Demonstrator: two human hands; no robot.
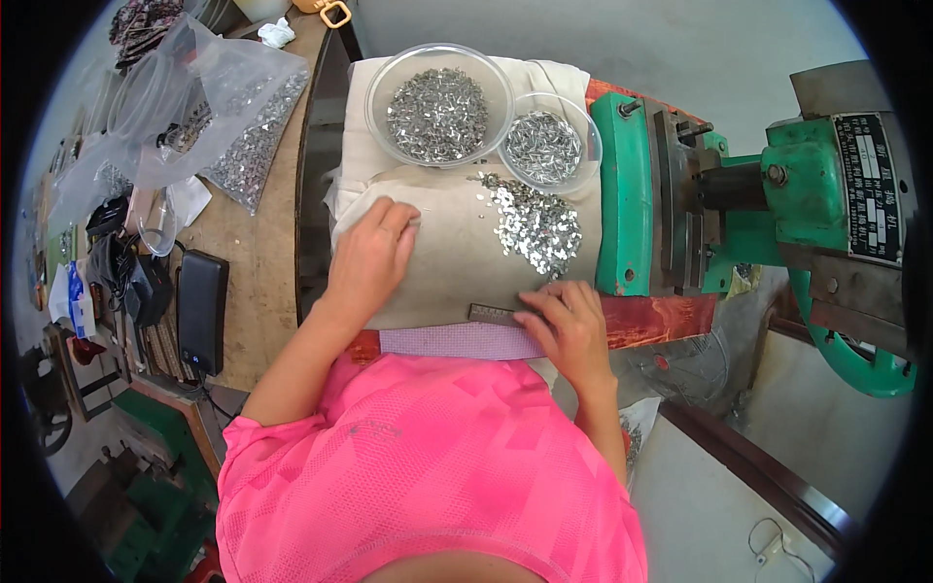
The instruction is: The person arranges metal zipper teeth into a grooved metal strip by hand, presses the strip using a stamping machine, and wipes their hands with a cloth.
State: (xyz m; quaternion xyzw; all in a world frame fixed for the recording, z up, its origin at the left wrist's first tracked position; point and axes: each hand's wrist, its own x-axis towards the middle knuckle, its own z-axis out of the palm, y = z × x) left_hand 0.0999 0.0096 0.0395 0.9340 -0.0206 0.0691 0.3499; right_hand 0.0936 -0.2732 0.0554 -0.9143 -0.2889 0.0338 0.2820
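Here, has the left hand over the upper left part of a beige cloth sheet, fingers bent and close together beside a pale raised fold; cannot make out any pinch on the cloth, the fingertips being partly turned from sight. Has the right hand at the near right part of the same sheet, fingers loosely curled, thumb and forefinger slightly parted at the right end of a short, flat, dark grey metal bar with ruler-like marks; cannot say from this angle whether gripping the bar or merely touching it. Cannot see that end clearly, close against the thumb.

Shows only part of a green cast-metal press at the right, cut off by the dark lens rim, and only part of a second green machine at the lower left. Blurs much of the clutter at the far left of the brown wooden counter.

Counts one bar, lying on the cloth between the hands, and one loose heap of small, flat, shiny silvery pieces, just beyond the right hand; too many and too small to number singly. Counts two round clear plastic tubs beyond the heap: a larger tub and, just beside, a smaller tub, both holding small silvery metal pieces. Counts also one large translucent plastic bag of silvery bits and one black rectangular device on the counter.
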